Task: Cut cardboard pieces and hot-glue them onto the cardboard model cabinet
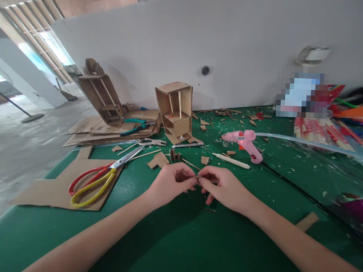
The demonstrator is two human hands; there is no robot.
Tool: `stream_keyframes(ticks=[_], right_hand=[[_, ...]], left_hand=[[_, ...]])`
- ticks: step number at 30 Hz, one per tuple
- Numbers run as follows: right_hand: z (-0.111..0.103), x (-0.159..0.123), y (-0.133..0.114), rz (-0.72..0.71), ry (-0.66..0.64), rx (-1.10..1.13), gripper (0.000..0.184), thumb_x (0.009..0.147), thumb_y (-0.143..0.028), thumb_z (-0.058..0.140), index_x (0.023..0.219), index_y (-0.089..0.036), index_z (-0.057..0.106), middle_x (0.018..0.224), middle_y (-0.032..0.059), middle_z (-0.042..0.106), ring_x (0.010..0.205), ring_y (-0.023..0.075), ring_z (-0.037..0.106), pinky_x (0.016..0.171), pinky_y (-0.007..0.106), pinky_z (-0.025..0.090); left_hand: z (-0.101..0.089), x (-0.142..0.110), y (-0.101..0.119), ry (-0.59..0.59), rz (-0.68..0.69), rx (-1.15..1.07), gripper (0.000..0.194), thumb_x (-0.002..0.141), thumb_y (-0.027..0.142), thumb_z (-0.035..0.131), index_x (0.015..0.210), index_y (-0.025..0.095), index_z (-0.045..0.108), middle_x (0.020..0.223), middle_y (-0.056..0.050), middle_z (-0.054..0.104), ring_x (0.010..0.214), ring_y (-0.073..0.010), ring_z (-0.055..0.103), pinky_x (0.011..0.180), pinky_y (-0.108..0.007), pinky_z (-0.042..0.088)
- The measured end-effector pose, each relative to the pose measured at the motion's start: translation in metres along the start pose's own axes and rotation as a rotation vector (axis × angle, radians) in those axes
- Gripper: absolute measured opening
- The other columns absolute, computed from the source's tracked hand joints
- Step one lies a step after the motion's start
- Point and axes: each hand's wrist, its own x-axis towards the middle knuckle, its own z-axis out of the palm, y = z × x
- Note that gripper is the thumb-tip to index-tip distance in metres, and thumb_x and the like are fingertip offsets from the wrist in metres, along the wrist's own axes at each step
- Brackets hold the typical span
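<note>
Over the green table, my left hand (171, 183) and my right hand (224, 188) meet fingertip to fingertip. Both pinch a small thin brownish piece (197, 177), mostly hidden by the fingers; it resembles a scrap of cardboard. Just beyond the left hand are cardboard scraps (158, 160) and a small cluster of upright cardboard pieces (175, 154). A thin stick (190, 164) lies past the fingertips. Farther back stands an open cardboard box structure (175, 109) with sticks inside.
Scissors (107, 173) with red and yellow handles lie on flat cardboard (40, 192) at left. Teal-handled pliers (135, 126) rest near a second cardboard structure (100, 96). To the right are a white pen (231, 160), a pink glue gun (244, 143) and its black cable (296, 187).
</note>
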Motion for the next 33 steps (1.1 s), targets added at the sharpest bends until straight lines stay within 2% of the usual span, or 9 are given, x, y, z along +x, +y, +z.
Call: stream_keyframes(ticks=[5, 9, 12, 15, 19, 23, 26, 29, 33], right_hand=[[-0.004, -0.001, -0.004, -0.036, -0.050, 0.044, 0.007, 0.086, -0.026, 0.053, 0.088, -0.020, 0.056, 0.077, -0.0019, 0.056, 0.050, 0.0082, 0.058, 0.045, 0.024, 0.053], [-0.005, -0.004, -0.011, -0.107, -0.077, 0.167, 0.007, 0.080, -0.018, 0.058, 0.084, -0.020, 0.053, 0.081, -0.0014, 0.050, 0.067, 0.0105, 0.056, 0.052, 0.024, 0.057], [-0.004, -0.005, -0.013, -0.146, -0.083, 0.245, 0.010, 0.080, -0.018, 0.060, 0.086, -0.020, 0.052, 0.084, -0.0001, 0.050, 0.078, 0.0134, 0.057, 0.053, 0.025, 0.058], [-0.003, -0.006, -0.013, -0.150, -0.060, 0.265, 0.009, 0.082, -0.020, 0.059, 0.087, -0.020, 0.052, 0.084, 0.0005, 0.052, 0.079, 0.0146, 0.060, 0.054, 0.027, 0.059], [-0.003, -0.005, -0.012, -0.131, -0.011, 0.202, 0.009, 0.083, -0.026, 0.060, 0.087, -0.019, 0.055, 0.080, 0.0008, 0.055, 0.073, 0.0143, 0.062, 0.056, 0.028, 0.059], [-0.002, -0.005, -0.009, -0.090, 0.067, 0.039, 0.007, 0.084, -0.026, 0.056, 0.086, -0.020, 0.057, 0.074, 0.0005, 0.060, 0.064, 0.0132, 0.062, 0.054, 0.027, 0.058], [0.000, -0.004, -0.006, -0.066, 0.068, -0.033, 0.006, 0.085, -0.026, 0.054, 0.086, -0.020, 0.057, 0.071, 0.0001, 0.062, 0.057, 0.0126, 0.062, 0.051, 0.027, 0.056], [0.002, -0.005, -0.006, -0.117, 0.091, -0.142, 0.006, 0.084, -0.023, 0.052, 0.084, -0.020, 0.058, 0.069, -0.0001, 0.064, 0.056, 0.0125, 0.062, 0.054, 0.027, 0.053], [0.004, -0.007, -0.010, -0.236, 0.189, -0.402, 0.005, 0.079, -0.020, 0.054, 0.077, -0.020, 0.059, 0.068, 0.0000, 0.063, 0.057, 0.0122, 0.058, 0.053, 0.026, 0.046]], left_hand=[[-0.003, -0.001, -0.001, -0.031, 0.112, 0.034, 0.010, 0.076, 0.021, 0.068, 0.079, 0.015, 0.061, 0.072, -0.002, 0.067, 0.071, -0.0142, 0.067, 0.067, -0.027, 0.056], [-0.005, -0.005, -0.003, 0.035, 0.405, 0.203, 0.000, 0.080, 0.017, 0.064, 0.079, 0.017, 0.064, 0.087, -0.005, 0.069, 0.081, -0.0158, 0.067, 0.075, -0.029, 0.056], [-0.006, -0.007, -0.005, 0.123, 0.620, 0.374, 0.007, 0.082, 0.013, 0.061, 0.080, 0.018, 0.065, 0.094, -0.007, 0.069, 0.088, -0.0161, 0.067, 0.079, -0.030, 0.055], [-0.007, -0.007, -0.009, 0.196, 0.743, 0.499, 0.012, 0.085, 0.012, 0.057, 0.082, 0.020, 0.065, 0.099, -0.007, 0.069, 0.091, -0.0157, 0.066, 0.081, -0.030, 0.055], [-0.007, -0.006, -0.015, 0.221, 0.817, 0.593, 0.015, 0.087, 0.012, 0.053, 0.085, 0.021, 0.065, 0.103, -0.007, 0.068, 0.091, -0.0157, 0.066, 0.082, -0.030, 0.056], [-0.009, -0.007, -0.019, 0.150, 0.904, 0.662, 0.020, 0.088, 0.008, 0.049, 0.097, 0.021, 0.063, 0.108, -0.008, 0.065, 0.099, -0.0165, 0.064, 0.089, -0.031, 0.054], [-0.010, -0.008, -0.018, 0.091, 0.944, 0.726, 0.023, 0.089, 0.006, 0.047, 0.103, 0.019, 0.060, 0.109, -0.009, 0.064, 0.104, -0.0174, 0.061, 0.092, -0.031, 0.052], [-0.011, -0.010, -0.016, 0.055, 0.938, 0.793, 0.022, 0.090, 0.007, 0.046, 0.103, 0.018, 0.060, 0.108, -0.010, 0.063, 0.104, -0.0183, 0.060, 0.092, -0.031, 0.051], [-0.011, -0.011, -0.015, -0.001, 0.963, 0.871, 0.021, 0.091, 0.008, 0.044, 0.104, 0.015, 0.059, 0.111, -0.012, 0.063, 0.109, -0.0200, 0.058, 0.095, -0.032, 0.049]])
